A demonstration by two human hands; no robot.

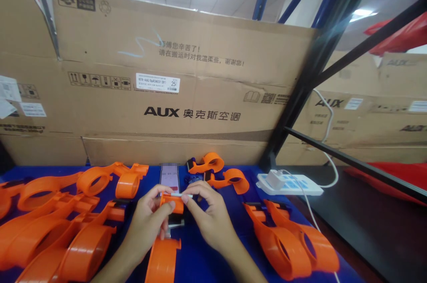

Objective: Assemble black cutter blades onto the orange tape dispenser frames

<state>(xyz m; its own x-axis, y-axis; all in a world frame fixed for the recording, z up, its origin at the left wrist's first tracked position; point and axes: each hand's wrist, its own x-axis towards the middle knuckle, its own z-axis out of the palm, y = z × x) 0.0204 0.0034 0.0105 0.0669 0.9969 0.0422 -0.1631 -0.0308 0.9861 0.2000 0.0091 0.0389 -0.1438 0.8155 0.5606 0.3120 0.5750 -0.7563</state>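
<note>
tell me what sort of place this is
Probably a small assembly spot in a workshop or warehouse: many similar orange plastic parts lie on a blue work surface, a large cardboard panel marked AUX stands behind it, and a dark metal rack post rises beside it.

One left hand (150, 218), one right hand (211, 216), one held orange piece (175, 206). Two right-side orange dispensers (295, 258), two rear orange dispensers (200, 167); left-side orange dispensers (85, 254) overlap, number uncertain. One phone (170, 175), one power strip (302, 187), one white plug (276, 179).
</note>
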